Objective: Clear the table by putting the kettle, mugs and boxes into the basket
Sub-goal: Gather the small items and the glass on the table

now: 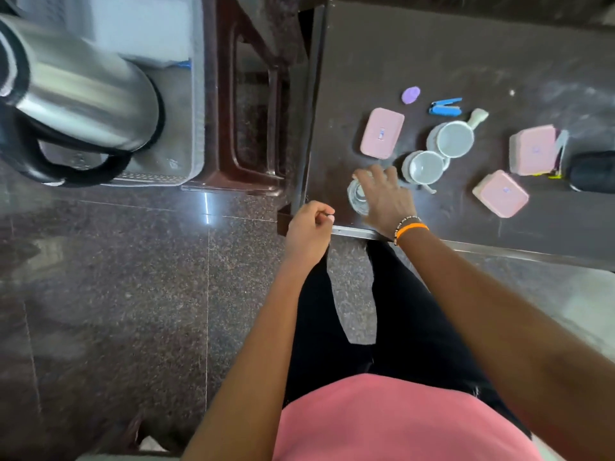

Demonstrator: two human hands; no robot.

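Note:
A steel kettle with a black handle stands in the grey basket at the upper left. On the dark table are two white mugs and three pink boxes. A clear glass cup stands near the table's front left corner. My right hand is spread over that cup, fingers apart, partly covering it. My left hand hangs just off the table corner in a loose fist with nothing in it.
The basket rests on a brown plastic stool left of the table. A purple lump and a blue stapler lie behind the mugs. A black object sits at the right edge. Granite floor lies below.

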